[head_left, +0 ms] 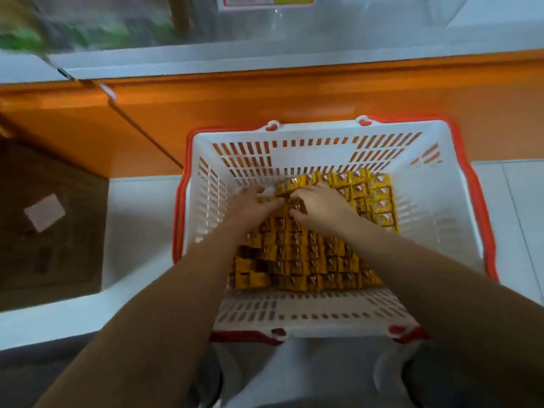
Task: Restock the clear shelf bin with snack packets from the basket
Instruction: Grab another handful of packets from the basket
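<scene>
Both hands are reaching into the white basket, which is sitting just in front of the orange shelf base. Left hand and right hand are curling fingers and thumbs round the yellow snack packets at the far end of the pile, gripping them. Clear shelf bin is sitting above, well apart. Brown cardboard box is lying at left.

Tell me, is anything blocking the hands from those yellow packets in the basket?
Nothing visible does: the left hand touches and the right hand curls onto the yellow packets inside the white basket.
</scene>
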